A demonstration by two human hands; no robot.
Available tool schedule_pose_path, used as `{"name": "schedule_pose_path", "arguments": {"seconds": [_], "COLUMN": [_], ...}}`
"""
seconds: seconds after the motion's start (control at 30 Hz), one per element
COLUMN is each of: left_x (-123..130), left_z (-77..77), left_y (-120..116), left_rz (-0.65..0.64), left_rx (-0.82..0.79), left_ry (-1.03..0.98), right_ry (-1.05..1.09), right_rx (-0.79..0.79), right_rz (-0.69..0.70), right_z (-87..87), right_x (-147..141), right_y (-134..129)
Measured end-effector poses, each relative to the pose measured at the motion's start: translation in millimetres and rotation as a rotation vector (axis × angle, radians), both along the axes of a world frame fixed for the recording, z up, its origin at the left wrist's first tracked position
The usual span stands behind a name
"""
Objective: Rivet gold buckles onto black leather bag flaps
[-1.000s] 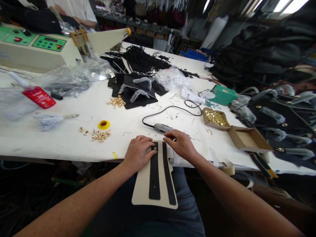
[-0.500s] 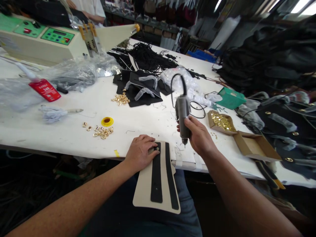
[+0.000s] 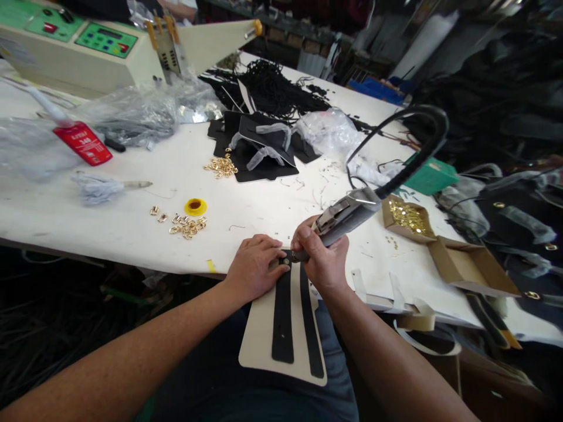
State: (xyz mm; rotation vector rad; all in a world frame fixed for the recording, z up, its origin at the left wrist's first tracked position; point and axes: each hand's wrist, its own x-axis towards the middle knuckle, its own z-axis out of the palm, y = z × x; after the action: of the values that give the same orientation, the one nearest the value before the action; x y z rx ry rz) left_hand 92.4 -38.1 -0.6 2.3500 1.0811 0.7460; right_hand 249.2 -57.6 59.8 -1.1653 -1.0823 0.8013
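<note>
— What's in your grip?
— Right hand [image 3: 324,256] closed round a grey power tool [image 3: 347,217], tilted; its thick black cable [image 3: 402,174] arches up over the white table [image 3: 248,204]. Tip sits close to a small round fastener [image 3: 286,262]; can't tell if they touch.

— And the left?
— Left hand [image 3: 254,264] lies over the upper end of a beige panel [image 3: 259,340], fingertips and thumb on its wide black strip [image 3: 282,319]. Whether it pinches anything beneath, I can't tell. The panel runs from the table edge down over my lap, a narrow black strip [image 3: 312,328] alongside.

— The surface?
— Dark thread ends scattered. Left: gold buckles [image 3: 187,227] just beside a yellow ring [image 3: 195,207]; farther off, a red bottle [image 3: 83,143] with white nozzle. Gold hooks [image 3: 221,167] heaped against black pieces [image 3: 259,140]. Right: a cardboard tray [image 3: 404,230] of gold bits, a second cardboard tray [image 3: 472,266] beside it, a green box [image 3: 433,174] behind.

— Room?
— Cream machine [image 3: 101,70] far left, crumpled clear plastic [image 3: 132,111] before it, co-worker's arm [image 3: 180,9] behind. Black straps [image 3: 272,85] piled toward the back. Dark heap [image 3: 484,94] at right, blurred.
</note>
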Motion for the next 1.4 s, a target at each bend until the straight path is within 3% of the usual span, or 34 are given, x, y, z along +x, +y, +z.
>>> {"name": "schedule_pose_path", "arguments": {"seconds": [0.37,0.6,0.93,1.13,1.4], "left_x": [-1,0,1,-1,2], "left_z": [1.7,-3.6,-2.2,-4.1,5.7], "left_y": [1,2,2,2,-3], "left_rz": [-0.021,-0.013,-0.02,-0.025,-0.005], "left_rx": [-0.024,-0.031,-0.009,-0.015,-0.005], "left_ry": [0.019,0.008,0.006,0.028,0.079], "right_ry": [-0.029,-0.183,-0.239,-0.248,-0.121], "right_rx": [0.005,-0.025,-0.084,-0.124,-0.137], "right_rz": [0.045,0.115,0.102,0.011,0.078], "right_z": [-6.6,-4.6,-5.2,-9.9,10.3], "right_x": [-4,-1,-3,-7,-19], "right_y": [1,2,7,8,6]}}
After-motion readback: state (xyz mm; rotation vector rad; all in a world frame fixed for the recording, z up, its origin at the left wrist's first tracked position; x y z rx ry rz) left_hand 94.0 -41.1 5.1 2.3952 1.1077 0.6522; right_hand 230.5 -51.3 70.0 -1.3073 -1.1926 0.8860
